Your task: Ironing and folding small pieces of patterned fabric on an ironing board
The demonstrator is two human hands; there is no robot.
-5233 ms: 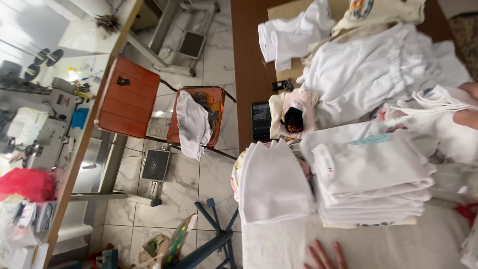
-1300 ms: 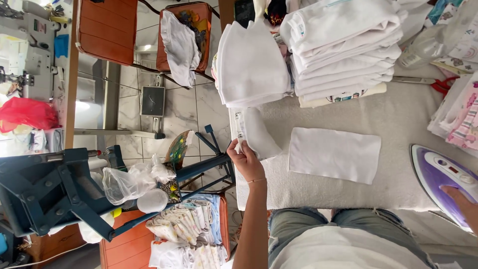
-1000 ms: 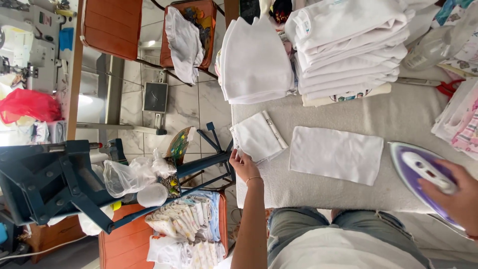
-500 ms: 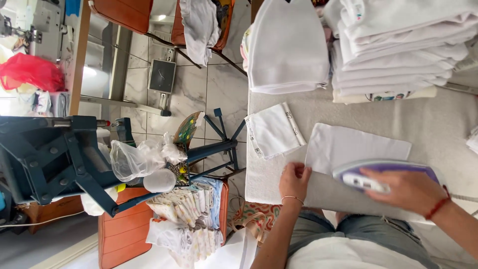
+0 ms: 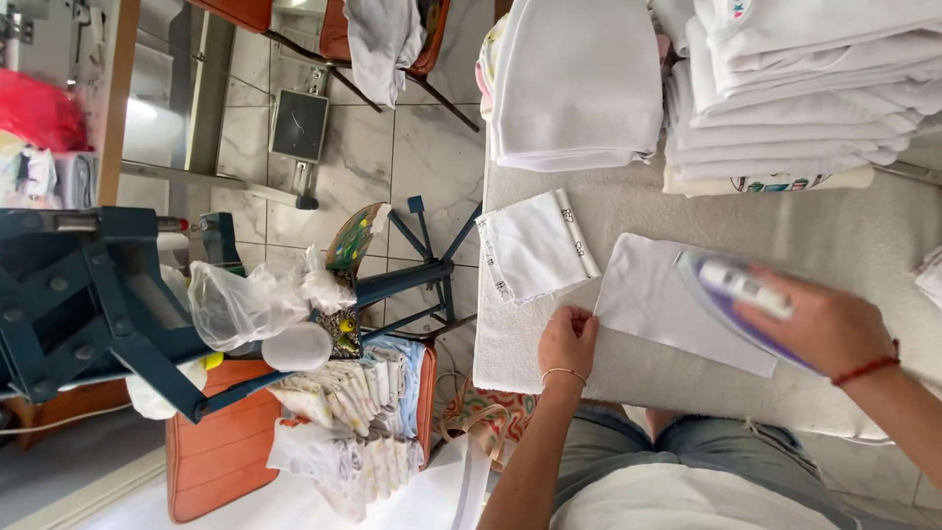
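A purple and white steam iron (image 5: 741, 299) is gripped from above by the right hand (image 5: 824, 324), fingers wrapped round its handle, and it's sat on a flat white cloth rectangle (image 5: 653, 304) laid on the grey padded ironing table (image 5: 863, 226). The cloth's near edge is pinched by the left hand (image 5: 569, 339), fingertips pressed together. A smaller folded white cloth with printed edges (image 5: 535, 245) is lying just beside it, with stacks of folded white garments (image 5: 785, 88) piled further back.

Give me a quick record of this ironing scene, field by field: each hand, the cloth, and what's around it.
Right hand: grips the purple iron, pressing it on the flat white cloth
Left hand: fingers hold the cloth's near edge
Surface: grey padded table
Beside the cloth: small folded piece, lying apart from it
Far side: stacks of folded white garments, plus another pile
Floor side: orange chair with small folded cloths
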